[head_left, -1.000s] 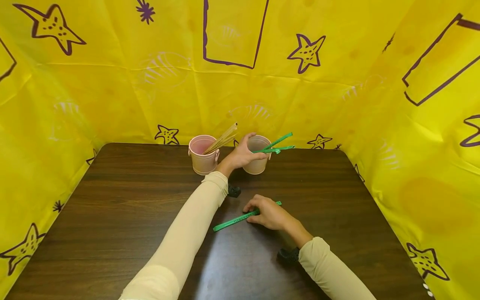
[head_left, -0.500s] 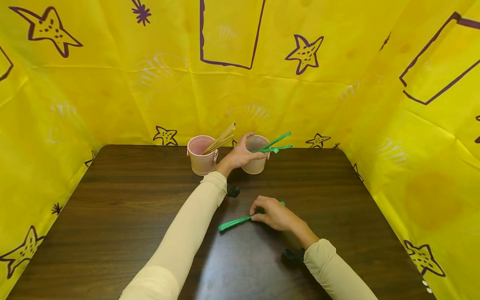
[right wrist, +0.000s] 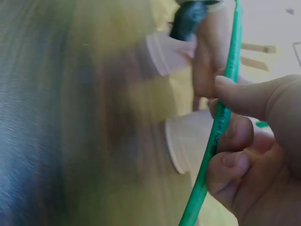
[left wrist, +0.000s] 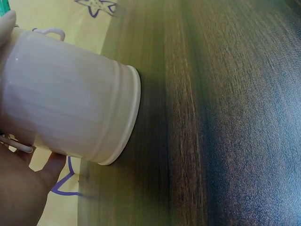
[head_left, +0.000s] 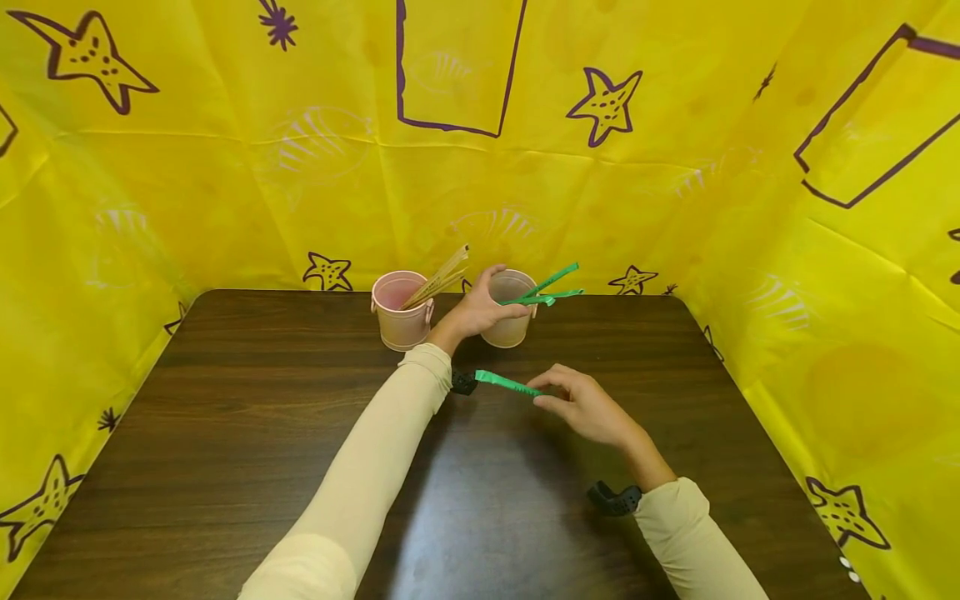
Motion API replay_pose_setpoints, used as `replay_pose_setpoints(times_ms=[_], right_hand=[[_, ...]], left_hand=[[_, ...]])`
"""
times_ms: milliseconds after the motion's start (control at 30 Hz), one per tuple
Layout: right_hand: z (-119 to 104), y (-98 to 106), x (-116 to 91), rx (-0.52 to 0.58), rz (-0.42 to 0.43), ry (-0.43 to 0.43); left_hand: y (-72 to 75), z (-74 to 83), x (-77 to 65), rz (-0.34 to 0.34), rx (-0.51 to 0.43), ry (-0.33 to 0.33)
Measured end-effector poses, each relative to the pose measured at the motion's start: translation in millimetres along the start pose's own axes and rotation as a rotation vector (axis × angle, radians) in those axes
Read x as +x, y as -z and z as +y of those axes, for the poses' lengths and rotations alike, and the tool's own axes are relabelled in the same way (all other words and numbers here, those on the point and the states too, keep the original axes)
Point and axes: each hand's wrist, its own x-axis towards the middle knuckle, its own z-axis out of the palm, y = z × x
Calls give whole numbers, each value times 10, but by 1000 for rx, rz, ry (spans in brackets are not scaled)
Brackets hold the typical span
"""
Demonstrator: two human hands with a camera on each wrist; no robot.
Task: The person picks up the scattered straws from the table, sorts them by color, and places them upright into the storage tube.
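My left hand (head_left: 480,311) grips the pale pail (head_left: 506,332) on the right, thumb and fingers around its upper wall. Two green wrapped straws (head_left: 551,287) lean out over that pail's rim. In the left wrist view the pail (left wrist: 75,94) fills the left side, its base at the tabletop. My right hand (head_left: 588,404) pinches another green wrapped straw (head_left: 506,383) between thumb and fingers, raised over the table in front of the pails. The right wrist view shows printing along this straw (right wrist: 223,120), with the curled fingers behind it.
A pink pail (head_left: 402,329) stands to the left with several beige wrapped straws (head_left: 442,279) leaning from it. Black wrist mounts (head_left: 615,500) sit on both wrists. Yellow patterned cloth (head_left: 300,192) hangs behind and beside the dark wooden table (head_left: 225,417).
My right hand has lifted the green wrapped straw off the table, moving it up toward the pails and slightly right; the straw's left end now points higher. The left hand stays at the pail.
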Motion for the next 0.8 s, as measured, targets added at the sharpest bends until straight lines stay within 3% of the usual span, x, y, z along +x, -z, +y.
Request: replay_pose_setpoints(times_ms=[233, 433, 633, 800], right_hand=[[-62, 198, -37, 149, 218, -102], [-123, 293, -2, 357, 471, -105], [-230, 308, 88, 634, 725, -2], [-298, 335, 202, 756, 878, 121]], left_hand=[[1, -10, -10, -9, -18, -13], [-2, -3, -10, -7, -21, -13], [-6, 3, 2, -4, -14, -15], [-5, 6, 8, 2, -16, -14]])
